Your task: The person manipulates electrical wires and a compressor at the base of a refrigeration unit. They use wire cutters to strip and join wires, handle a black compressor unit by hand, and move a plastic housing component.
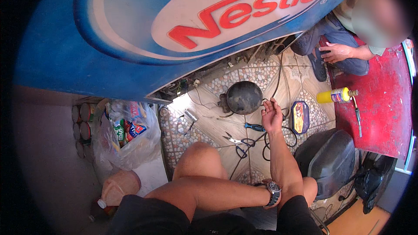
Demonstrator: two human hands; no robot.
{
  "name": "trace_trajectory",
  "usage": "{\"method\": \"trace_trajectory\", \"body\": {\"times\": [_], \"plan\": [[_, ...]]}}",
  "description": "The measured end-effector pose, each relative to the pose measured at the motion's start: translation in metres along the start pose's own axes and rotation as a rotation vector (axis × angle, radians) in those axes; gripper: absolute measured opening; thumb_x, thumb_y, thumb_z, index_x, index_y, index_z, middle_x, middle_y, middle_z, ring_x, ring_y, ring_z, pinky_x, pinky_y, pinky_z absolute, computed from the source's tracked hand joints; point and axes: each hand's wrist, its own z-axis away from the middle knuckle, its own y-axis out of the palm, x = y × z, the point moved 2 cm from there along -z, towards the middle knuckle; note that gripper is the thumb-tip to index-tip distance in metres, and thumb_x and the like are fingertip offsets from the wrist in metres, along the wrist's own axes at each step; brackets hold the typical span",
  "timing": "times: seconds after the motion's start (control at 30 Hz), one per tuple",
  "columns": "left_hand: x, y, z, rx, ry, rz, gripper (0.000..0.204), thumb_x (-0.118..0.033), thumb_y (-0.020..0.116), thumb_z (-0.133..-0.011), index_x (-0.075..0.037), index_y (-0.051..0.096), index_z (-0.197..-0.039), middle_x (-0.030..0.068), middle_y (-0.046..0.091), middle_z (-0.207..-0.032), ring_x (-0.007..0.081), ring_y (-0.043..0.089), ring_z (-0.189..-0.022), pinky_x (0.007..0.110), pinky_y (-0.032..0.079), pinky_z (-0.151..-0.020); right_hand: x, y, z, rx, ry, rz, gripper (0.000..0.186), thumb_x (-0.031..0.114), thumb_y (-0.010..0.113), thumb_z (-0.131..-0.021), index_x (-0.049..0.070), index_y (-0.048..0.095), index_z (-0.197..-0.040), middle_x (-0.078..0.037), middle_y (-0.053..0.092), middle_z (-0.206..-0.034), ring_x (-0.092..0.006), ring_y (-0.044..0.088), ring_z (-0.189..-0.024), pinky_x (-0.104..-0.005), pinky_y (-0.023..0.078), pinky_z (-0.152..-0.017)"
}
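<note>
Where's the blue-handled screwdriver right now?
In the head view, the screwdriver lies on the tiled floor near the middle, just left of the right hand, below the black compressor and above the pliers.

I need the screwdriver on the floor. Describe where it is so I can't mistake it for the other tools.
Start at the round black compressor on the tiled floor under the big blue cabinet. Just below it, beside the raised right hand, lies the screwdriver. Its blue-and-black handle sets it apart from the pliers lower left and the flat oval tin to the right.
</note>
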Motion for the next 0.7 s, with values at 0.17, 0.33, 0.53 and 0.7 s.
{"method": "trace_trajectory", "body": {"times": [0.17, 0.33, 0.53, 0.7], "plan": [[-0.007, 0.006, -0.016, 0.019, -0.049, -0.028, 0.046, -0.041, 0.069, -0.084, -0.021, 0.068, -0.125, 0.0073, 0.065, -0.129, 0.0322, 0.062, -0.116, 0.057, 0.050, -0.089, -0.002, 0.003, 0.000, 0.004, 0.001, -0.002, 0.028, 0.031, 0.060, -0.097, 0.014, 0.061, -0.119, 0.000, 0.070, -0.103, -0.0162, 0.062, -0.105, -0.0309, 0.044, -0.080], [-0.010, 0.011, -0.028, 0.095, 0.010, -0.100, 0.046, -0.038, 0.064, -0.088, -0.019, 0.065, -0.130, 0.0070, 0.063, -0.132, 0.0321, 0.061, -0.119, 0.056, 0.049, -0.092, 0.001, 0.003, 0.002, -0.012, -0.003, 0.000, 0.031, 0.033, 0.059, -0.098, 0.012, 0.060, -0.121, -0.001, 0.070, -0.104, -0.0165, 0.061, -0.106, -0.0319, 0.044, -0.081], [-0.013, 0.031, -0.047, -0.044, -0.037, -0.059, 0.051, -0.038, 0.068, -0.085, -0.020, 0.065, -0.132, 0.0078, 0.069, -0.123, 0.0391, 0.063, -0.112, 0.059, 0.050, -0.089, 0.006, 0.020, 0.013, 0.036, 0.076, -0.134, 0.039, 0.040, 0.057, -0.098, 0.013, 0.060, -0.125, -0.002, 0.069, -0.107, -0.0167, 0.061, -0.105, -0.0328, 0.044, -0.081], [-0.015, 0.038, -0.068, 0.042, -0.100, -0.096, 0.051, -0.035, 0.071, -0.083, -0.020, 0.065, -0.131, 0.0090, 0.068, -0.124, 0.0384, 0.064, -0.112, 0.059, 0.051, -0.090, -0.001, 0.007, 0.001, 0.007, 0.033, -0.087, 0.035, 0.036, 0.059, -0.097, 0.014, 0.060, -0.124, -0.002, 0.069, -0.106, -0.0173, 0.061, -0.104, -0.0327, 0.046, -0.079]]}}
